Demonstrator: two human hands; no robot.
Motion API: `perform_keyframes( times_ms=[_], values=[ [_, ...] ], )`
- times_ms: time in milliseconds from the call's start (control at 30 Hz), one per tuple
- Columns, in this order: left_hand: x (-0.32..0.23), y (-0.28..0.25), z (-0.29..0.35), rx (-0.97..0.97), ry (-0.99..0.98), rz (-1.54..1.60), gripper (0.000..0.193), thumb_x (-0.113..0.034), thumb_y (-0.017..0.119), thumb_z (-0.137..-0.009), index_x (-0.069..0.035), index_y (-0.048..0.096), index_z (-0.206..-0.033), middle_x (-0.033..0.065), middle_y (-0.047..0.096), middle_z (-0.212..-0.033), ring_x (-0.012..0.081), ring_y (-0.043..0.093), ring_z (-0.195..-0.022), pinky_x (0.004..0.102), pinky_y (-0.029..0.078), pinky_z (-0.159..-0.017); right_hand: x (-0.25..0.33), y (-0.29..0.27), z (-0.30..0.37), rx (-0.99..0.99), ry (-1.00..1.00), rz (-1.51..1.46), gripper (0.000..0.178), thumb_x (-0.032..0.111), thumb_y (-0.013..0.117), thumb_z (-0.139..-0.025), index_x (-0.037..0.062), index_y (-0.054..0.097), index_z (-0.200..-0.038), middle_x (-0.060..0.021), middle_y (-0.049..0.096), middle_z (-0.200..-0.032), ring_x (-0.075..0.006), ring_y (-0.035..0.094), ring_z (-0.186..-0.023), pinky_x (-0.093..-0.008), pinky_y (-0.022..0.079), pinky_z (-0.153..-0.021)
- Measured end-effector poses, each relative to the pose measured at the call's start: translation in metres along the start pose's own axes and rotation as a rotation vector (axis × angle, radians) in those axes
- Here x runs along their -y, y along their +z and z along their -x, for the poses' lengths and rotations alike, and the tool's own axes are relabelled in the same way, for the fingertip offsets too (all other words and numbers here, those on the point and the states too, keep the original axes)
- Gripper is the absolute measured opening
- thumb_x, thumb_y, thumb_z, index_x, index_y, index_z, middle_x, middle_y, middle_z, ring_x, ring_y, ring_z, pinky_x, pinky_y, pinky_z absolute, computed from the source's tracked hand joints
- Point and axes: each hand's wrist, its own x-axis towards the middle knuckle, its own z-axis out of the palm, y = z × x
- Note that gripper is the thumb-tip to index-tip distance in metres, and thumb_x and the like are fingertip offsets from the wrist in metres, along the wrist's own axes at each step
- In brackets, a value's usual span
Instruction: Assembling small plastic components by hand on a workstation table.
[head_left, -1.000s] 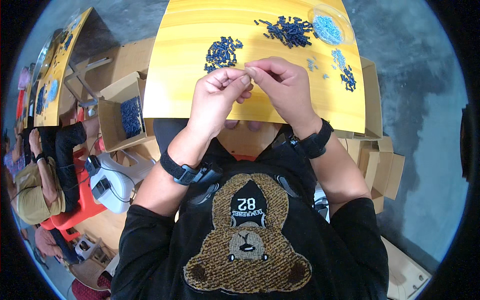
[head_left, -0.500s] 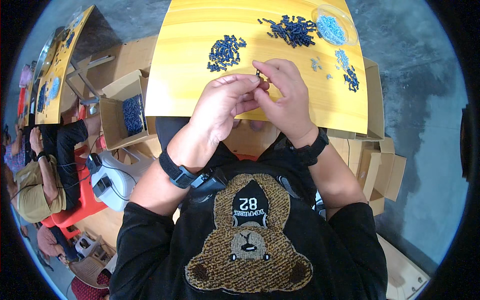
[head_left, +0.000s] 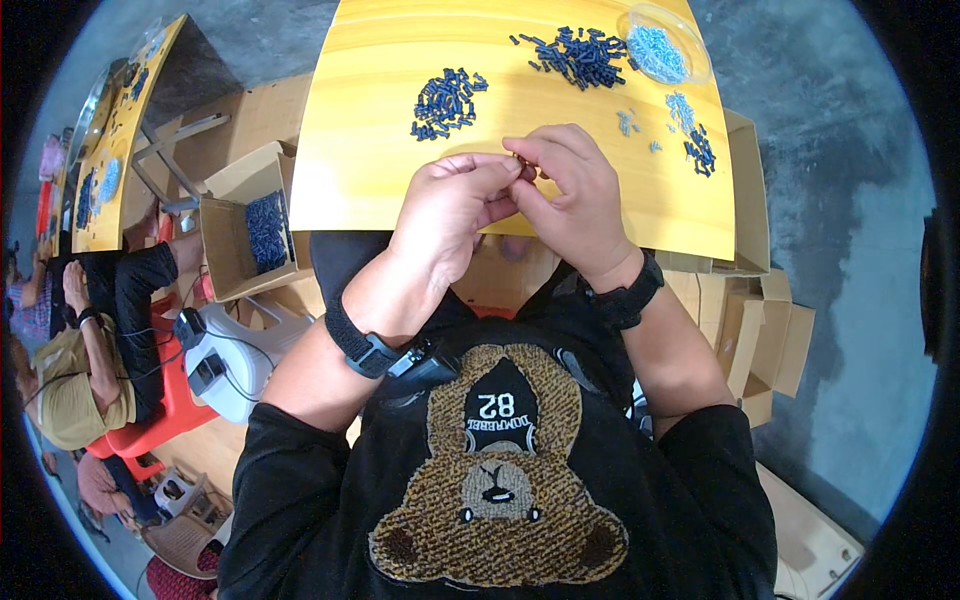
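My left hand [head_left: 445, 210] and my right hand [head_left: 585, 205] meet above the near part of the yellow table [head_left: 360, 190]. Thumb and fingers of each are pinched together around a small dark piece [head_left: 520, 160], mostly covered by the fingertips, so its exact kind does not show. Beyond my left hand lies a pile of small black parts [head_left: 447, 104]. A bigger black pile [head_left: 582, 58] is farther off, beside a clear round dish [head_left: 657, 54] of light blue bits. Past my right hand are small pale pieces [head_left: 680, 111] and more black parts [head_left: 700, 152].
An open cardboard box [head_left: 215, 245] of dark parts stands left of the table, with a white stool [head_left: 235, 360] nearer. More cardboard boxes [head_left: 755, 340] are at the right. Another person [head_left: 85, 370] sits at the far left by a second table [head_left: 110, 200].
The small dark piece, upright between my fingertips before, is now more covered by them. My right index finger has drawn down slightly over it, and both hands stay close together.
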Motion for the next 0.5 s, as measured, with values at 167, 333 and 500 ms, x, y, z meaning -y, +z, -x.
perform_keyframes(
  times_ms=[167,333,500],
  values=[
    [0.006,-0.006,0.002,0.064,-0.044,0.042,0.013,-0.010,0.054,-0.089,-0.002,0.063,-0.093,0.0086,0.066,-0.092,0.0139,0.062,-0.080,0.0274,0.051,-0.074,0.005,0.002,0.008,0.013,0.044,-0.029,0.024,0.005,0.062,-0.066,0.0004,0.062,-0.090,-0.0123,0.057,-0.083,-0.0302,0.055,-0.082,-0.0373,0.046,-0.073],
    [0.012,-0.014,0.014,0.073,-0.126,0.011,0.013,-0.011,0.052,-0.091,-0.002,0.061,-0.094,0.0081,0.065,-0.090,0.0128,0.063,-0.077,0.0268,0.053,-0.073,0.013,0.000,0.021,0.039,0.068,-0.041,0.024,0.007,0.062,-0.066,0.0016,0.063,-0.089,-0.0122,0.057,-0.082,-0.0307,0.054,-0.084,-0.0382,0.045,-0.074],
    [0.023,-0.022,0.025,0.098,-0.246,-0.061,0.014,-0.013,0.050,-0.092,-0.004,0.057,-0.100,0.0078,0.065,-0.092,0.0122,0.063,-0.078,0.0259,0.054,-0.073,0.015,-0.002,0.039,0.138,0.041,-0.034,0.026,0.008,0.063,-0.066,0.0024,0.062,-0.091,-0.0131,0.057,-0.082,-0.0319,0.054,-0.084,-0.0386,0.046,-0.074]
  ],
)
